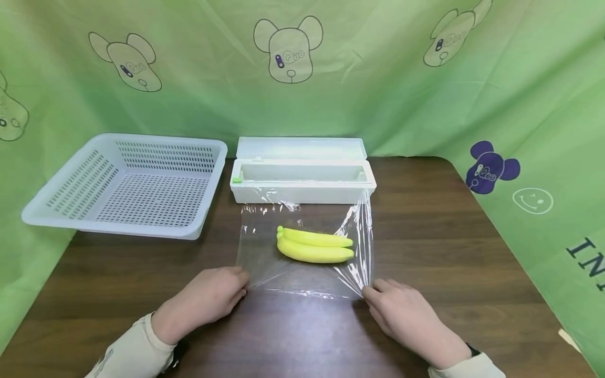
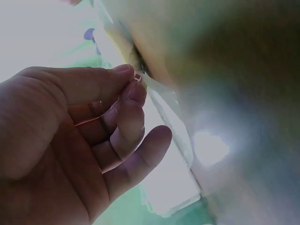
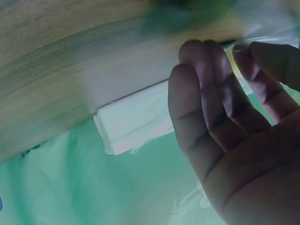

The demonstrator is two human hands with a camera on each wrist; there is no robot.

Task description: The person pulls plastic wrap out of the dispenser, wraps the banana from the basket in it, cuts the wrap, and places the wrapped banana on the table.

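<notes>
A sheet of clear plastic wrap [image 1: 264,262] stretches from the white wrap dispenser box [image 1: 302,195] toward me. Two yellow bananas [image 1: 314,254], joined at one end, lie within the sheet's outline. My left hand [image 1: 208,295] pinches the near left corner of the wrap; in the left wrist view its thumb and index fingertip [image 2: 124,69] meet. My right hand [image 1: 406,315] pinches the near right corner, where the wrap gathers into creases. The right wrist view shows the other fingers [image 3: 185,98] of that hand extended. The dispenser's lid [image 1: 301,148] stands raised at the back.
A white perforated plastic basket [image 1: 200,228] stands at the back left of the dark wooden table [image 1: 439,236]. Beside the dispenser's left end shows a small green piece [image 1: 237,180]. A green printed cloth [image 1: 359,79] hangs behind and at both sides.
</notes>
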